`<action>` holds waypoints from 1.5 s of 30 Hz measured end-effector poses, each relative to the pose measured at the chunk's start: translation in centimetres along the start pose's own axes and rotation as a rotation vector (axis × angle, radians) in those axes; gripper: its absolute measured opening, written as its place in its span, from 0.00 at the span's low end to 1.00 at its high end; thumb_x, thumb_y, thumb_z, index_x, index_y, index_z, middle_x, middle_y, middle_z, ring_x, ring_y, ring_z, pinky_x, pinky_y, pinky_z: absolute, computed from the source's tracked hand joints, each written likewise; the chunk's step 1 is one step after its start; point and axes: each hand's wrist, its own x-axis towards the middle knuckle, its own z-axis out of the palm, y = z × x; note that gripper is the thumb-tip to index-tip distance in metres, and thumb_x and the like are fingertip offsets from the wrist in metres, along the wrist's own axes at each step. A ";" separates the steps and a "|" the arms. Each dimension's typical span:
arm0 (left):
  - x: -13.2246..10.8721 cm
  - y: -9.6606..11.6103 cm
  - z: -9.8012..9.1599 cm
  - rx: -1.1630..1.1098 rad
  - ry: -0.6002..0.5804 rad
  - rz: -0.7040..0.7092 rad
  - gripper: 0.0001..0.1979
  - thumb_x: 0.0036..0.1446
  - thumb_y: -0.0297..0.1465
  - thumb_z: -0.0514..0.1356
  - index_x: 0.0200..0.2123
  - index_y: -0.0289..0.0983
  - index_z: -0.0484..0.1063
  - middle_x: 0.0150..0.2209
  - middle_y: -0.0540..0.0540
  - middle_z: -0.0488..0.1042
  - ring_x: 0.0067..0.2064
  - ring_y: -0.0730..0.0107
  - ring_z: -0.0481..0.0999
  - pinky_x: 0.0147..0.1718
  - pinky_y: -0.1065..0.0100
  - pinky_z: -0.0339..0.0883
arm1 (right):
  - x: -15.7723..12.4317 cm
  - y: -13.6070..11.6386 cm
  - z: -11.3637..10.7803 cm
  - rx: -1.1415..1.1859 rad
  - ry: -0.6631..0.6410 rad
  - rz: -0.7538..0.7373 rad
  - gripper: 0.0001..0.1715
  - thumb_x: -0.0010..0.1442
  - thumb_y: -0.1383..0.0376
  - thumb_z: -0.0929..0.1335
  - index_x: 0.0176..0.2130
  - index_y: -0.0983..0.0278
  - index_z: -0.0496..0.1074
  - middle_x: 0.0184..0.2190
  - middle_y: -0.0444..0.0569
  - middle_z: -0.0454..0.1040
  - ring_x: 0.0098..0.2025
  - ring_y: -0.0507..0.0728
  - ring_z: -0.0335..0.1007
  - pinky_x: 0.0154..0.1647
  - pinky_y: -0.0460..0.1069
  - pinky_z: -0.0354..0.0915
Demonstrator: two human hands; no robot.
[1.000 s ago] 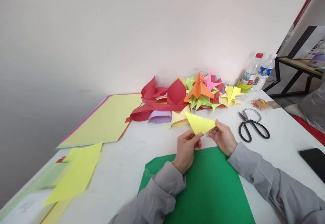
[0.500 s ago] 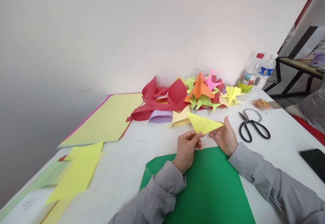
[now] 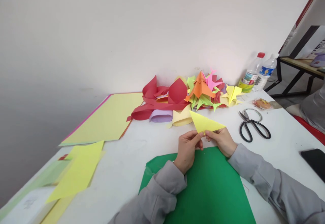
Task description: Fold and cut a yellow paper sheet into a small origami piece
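A folded yellow paper triangle is held up above the table, its long edge uppermost. My left hand pinches its lower corner between thumb and fingers. Close beside it, my right hand grips the same lower part, thumb on the front and fingers behind, partly hidden by the paper. Beneath both wrists lies a green sheet on the white table.
Folded paper shapes and red paper bands are heaped by the wall. Black-handled scissors, a phone and two bottles are on the right. Large pale yellow sheets and smaller yellow paper lie left.
My right hand has moved from the triangle's right tip to its lower part, closing its thumb on the front near my left thumb. The paper has shifted slightly right.
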 end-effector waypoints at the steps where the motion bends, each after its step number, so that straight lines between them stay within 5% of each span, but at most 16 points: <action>1: 0.0 0.1 0.0 -0.023 -0.005 -0.006 0.15 0.41 0.40 0.68 0.20 0.34 0.72 0.13 0.52 0.67 0.15 0.77 0.63 0.15 0.74 0.58 | 0.1 0.0 0.0 0.015 0.007 0.001 0.15 0.42 0.57 0.76 0.19 0.65 0.74 0.16 0.43 0.71 0.21 0.50 0.63 0.26 0.47 0.61; 17: 0.0 -0.5 -0.1 0.181 -0.104 0.076 0.17 0.47 0.42 0.65 0.21 0.35 0.66 0.15 0.54 0.67 0.15 0.78 0.64 0.15 0.73 0.62 | -0.4 -0.8 0.4 -0.049 -0.013 0.019 0.17 0.37 0.57 0.78 0.22 0.65 0.72 0.17 0.41 0.71 0.21 0.50 0.62 0.25 0.47 0.60; 26: 0.0 -0.4 -0.1 0.126 -0.068 0.052 0.16 0.44 0.39 0.67 0.22 0.35 0.66 0.16 0.55 0.67 0.16 0.78 0.64 0.14 0.74 0.62 | 0.0 0.1 -0.2 -0.047 0.004 -0.002 0.21 0.45 0.54 0.75 0.15 0.64 0.69 0.15 0.42 0.69 0.22 0.51 0.63 0.30 0.48 0.60; 45: 0.3 -0.9 -0.4 0.154 -0.133 0.027 0.13 0.49 0.38 0.63 0.26 0.34 0.68 0.19 0.51 0.70 0.17 0.77 0.67 0.17 0.74 0.64 | 0.0 0.3 -0.4 -0.034 0.045 -0.013 0.16 0.43 0.57 0.76 0.19 0.65 0.71 0.16 0.41 0.69 0.21 0.50 0.62 0.27 0.47 0.58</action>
